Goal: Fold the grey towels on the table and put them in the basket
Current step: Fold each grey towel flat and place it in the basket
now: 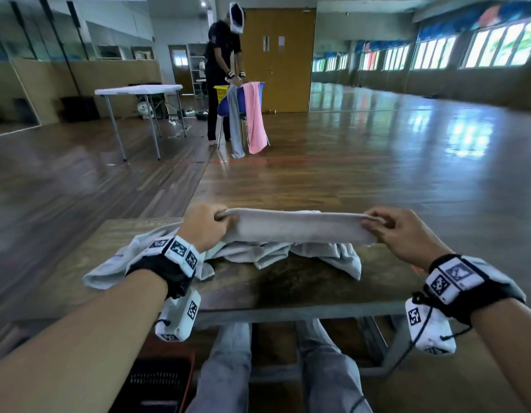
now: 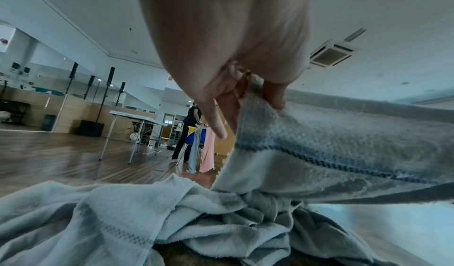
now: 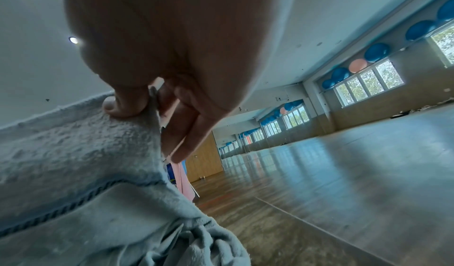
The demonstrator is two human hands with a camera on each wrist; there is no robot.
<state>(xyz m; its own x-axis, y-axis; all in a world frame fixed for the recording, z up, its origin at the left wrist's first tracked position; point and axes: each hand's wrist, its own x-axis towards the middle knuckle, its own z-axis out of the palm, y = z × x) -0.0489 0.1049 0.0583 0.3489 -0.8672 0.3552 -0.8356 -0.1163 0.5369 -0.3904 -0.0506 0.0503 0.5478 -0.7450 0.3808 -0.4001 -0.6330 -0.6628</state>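
A grey towel (image 1: 297, 226) is stretched taut between my two hands above the dark wooden table (image 1: 288, 281). My left hand (image 1: 209, 225) pinches its left corner, thumb and fingers closed on the hem (image 2: 255, 87). My right hand (image 1: 389, 231) pinches the right corner, thumb pressed on the cloth (image 3: 123, 105). Below the held towel lies a crumpled heap of grey towels (image 1: 258, 254), spreading to the table's left (image 2: 110, 221). A dark basket with an orange rim (image 1: 157, 380) stands on the floor at my lower left, beside my knees.
Across the wooden floor another person (image 1: 222, 70) stands at a blue chair (image 1: 228, 102) draped with a grey and a pink towel (image 1: 253, 114), next to a yellow basket (image 1: 221, 92). A white folding table (image 1: 139, 89) stands at the far left.
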